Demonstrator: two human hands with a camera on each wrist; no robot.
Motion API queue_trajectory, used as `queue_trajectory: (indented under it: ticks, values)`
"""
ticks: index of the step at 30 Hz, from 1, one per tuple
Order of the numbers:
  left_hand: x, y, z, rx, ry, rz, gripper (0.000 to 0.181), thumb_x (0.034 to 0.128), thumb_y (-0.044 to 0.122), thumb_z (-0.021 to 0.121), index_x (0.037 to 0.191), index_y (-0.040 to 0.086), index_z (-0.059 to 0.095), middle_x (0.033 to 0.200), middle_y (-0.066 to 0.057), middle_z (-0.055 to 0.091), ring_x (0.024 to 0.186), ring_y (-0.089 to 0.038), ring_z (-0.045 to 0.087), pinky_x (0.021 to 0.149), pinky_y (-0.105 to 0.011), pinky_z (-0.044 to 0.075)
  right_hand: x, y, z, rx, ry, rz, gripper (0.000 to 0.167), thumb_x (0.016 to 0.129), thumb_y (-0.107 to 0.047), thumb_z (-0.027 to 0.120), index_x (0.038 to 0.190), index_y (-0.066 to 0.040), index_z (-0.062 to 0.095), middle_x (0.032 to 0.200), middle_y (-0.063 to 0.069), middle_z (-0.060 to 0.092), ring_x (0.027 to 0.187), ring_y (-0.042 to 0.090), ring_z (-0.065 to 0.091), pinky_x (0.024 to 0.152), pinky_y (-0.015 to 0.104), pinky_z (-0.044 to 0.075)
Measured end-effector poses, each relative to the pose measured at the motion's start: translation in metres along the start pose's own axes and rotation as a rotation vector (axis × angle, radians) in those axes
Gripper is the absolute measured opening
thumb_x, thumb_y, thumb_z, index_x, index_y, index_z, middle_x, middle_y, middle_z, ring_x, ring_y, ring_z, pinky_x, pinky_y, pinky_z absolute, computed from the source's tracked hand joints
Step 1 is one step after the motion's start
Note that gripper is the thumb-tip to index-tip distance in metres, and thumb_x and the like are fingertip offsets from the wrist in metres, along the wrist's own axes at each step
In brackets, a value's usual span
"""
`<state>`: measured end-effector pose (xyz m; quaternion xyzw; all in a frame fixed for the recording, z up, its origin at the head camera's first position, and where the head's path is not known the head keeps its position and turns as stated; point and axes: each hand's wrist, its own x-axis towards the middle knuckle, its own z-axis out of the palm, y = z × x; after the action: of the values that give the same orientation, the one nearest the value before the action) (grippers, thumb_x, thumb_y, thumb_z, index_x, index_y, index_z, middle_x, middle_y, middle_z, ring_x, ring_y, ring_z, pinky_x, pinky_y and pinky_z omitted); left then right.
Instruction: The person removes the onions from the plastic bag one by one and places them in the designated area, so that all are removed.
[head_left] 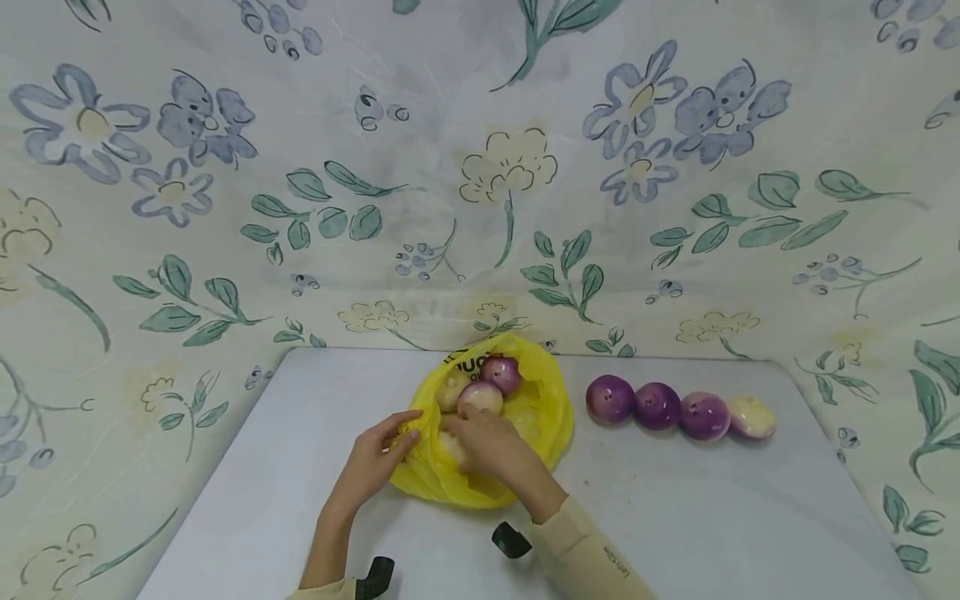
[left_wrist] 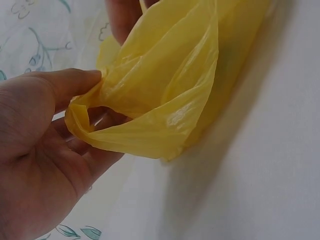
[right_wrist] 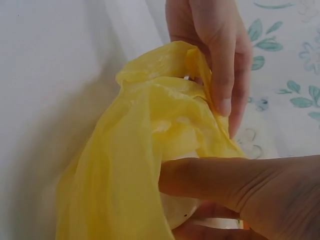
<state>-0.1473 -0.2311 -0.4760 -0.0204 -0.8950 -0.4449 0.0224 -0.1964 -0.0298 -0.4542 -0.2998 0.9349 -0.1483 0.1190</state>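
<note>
A yellow plastic bag [head_left: 551, 417] with black print stands with its mouth spread, partly filled with peeled onions. Inside it, a purple onion [head_left: 500, 375] and a pale purple-white onion [head_left: 481, 398] show, with whitish ones beside them. My left hand [head_left: 369, 462] pinches the bag's left rim between thumb and fingers, as the left wrist view shows. Reaching into the bag, my right hand [head_left: 491, 446] has its thumb and fingers around a whitish onion [right_wrist: 177, 212]; its fingertips are partly hidden by the plastic.
To the right of the bag, a row of onions lies on the white table [head_left: 675, 508]: purple ones [head_left: 611, 400] and a yellowish-white one [head_left: 752, 418] at the right end. A floral cloth [head_left: 480, 250] hangs behind the table. Small dark specks dot the tabletop.
</note>
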Motion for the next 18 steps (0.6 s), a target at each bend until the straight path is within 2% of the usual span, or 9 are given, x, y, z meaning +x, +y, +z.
queue_trajectory:
  ticks: [5,9,14,18]
  values:
    - [0.0,0.002,0.0,-0.004,-0.003,-0.004,0.035,0.0964,0.025,0.063,0.13,0.016,0.062,0.133,-0.013,0.062,0.108,-0.029,0.067,0.081,-0.025,0.057,-0.004,0.001,0.001,-0.025,0.0,-0.012,0.063,0.082,-0.025,0.08,0.139,-0.027,0.053,0.129,-0.001,0.054,0.11,0.02,0.055,0.096,0.043,0.052]
    - [0.0,0.003,-0.001,-0.014,-0.004,0.002,0.035,0.0963,0.024,0.063,0.13,0.016,0.062,0.133,-0.012,0.062,0.106,-0.028,0.067,0.079,-0.02,0.056,-0.008,0.001,0.0,-0.039,0.007,-0.028,0.06,0.08,-0.026,0.081,0.134,-0.022,0.054,0.13,0.0,0.057,0.116,0.022,0.055,0.1,0.044,0.049]
    - [0.0,0.003,-0.001,-0.026,-0.004,0.008,0.035,0.0964,0.024,0.063,0.13,0.015,0.062,0.133,-0.013,0.062,0.105,-0.027,0.067,0.076,-0.017,0.054,-0.01,0.003,0.002,-0.028,0.019,-0.039,0.061,0.077,-0.025,0.084,0.131,-0.025,0.055,0.127,-0.001,0.055,0.106,0.018,0.056,0.096,0.04,0.052]
    - [-0.001,0.002,0.0,-0.025,-0.004,0.004,0.035,0.0964,0.023,0.063,0.13,0.016,0.062,0.133,-0.013,0.062,0.107,-0.028,0.067,0.078,-0.02,0.056,-0.012,0.004,0.005,-0.02,0.025,-0.032,0.063,0.078,-0.025,0.084,0.134,-0.03,0.055,0.13,-0.002,0.054,0.1,0.017,0.056,0.093,0.041,0.053]
